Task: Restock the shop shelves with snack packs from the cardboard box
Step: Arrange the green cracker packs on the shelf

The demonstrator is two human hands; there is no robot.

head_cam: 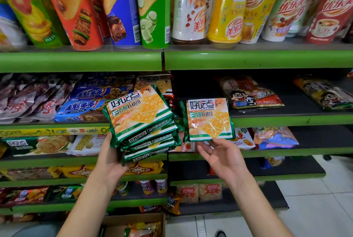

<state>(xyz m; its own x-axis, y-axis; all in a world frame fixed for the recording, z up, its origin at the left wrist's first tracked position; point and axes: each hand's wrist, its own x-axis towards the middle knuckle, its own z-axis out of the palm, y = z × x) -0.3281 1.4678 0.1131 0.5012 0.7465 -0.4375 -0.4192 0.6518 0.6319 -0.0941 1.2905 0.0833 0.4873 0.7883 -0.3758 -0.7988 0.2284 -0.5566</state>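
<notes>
Now | left hand point(111, 157) grips glossy foil pack stack point(145, 131) | right hand point(219, 155) pinches one flat square pack point(209, 120)

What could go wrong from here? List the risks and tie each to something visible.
1. The left hand grips a tilted stack of green-edged cracker packs from below; the glossy wrappers look slippery, so the upper packs might slide off.
2. The right hand pinches a single green-edged cracker pack only at its bottom edge; it may slip or flop.
3. The open brown cardboard box sits on the floor below the arms; a step forward could catch it.
</notes>
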